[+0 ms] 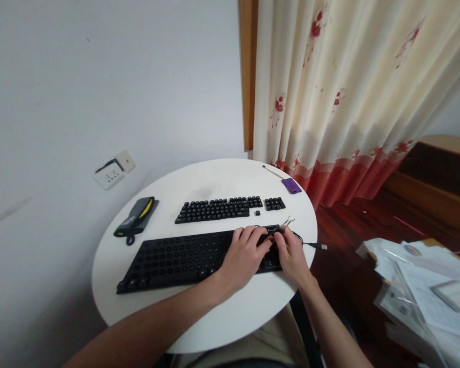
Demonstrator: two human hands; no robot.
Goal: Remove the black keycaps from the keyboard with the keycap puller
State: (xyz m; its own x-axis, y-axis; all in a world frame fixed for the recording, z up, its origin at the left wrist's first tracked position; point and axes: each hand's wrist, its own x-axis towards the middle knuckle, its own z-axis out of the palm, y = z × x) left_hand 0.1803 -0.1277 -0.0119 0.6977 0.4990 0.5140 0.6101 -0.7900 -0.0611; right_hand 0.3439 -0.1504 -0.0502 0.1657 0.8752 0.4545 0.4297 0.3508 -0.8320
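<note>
A black keyboard [176, 259] lies across the round white table, most of its left part bare of keycaps. My left hand [243, 255] rests over its right part, fingers bent and closed near the thumb; anything held there is hidden. Beside it, my right hand [291, 255] is closed around a wire keycap puller [288, 221], whose thin metal ends stick up past the fingers. Behind the keyboard, loose black keycaps [218, 209] stand in rows, with a smaller block of keycaps [275, 204] to the right and a single keycap [257, 213] between.
A USB plug [320, 246] on a black cable hangs over the table's right edge. A grey and yellow pouch [138, 217] lies at the left. Toward the back right are a thin brush [272, 171] and a purple cloth [292, 185]. A curtain [329, 128] hangs behind.
</note>
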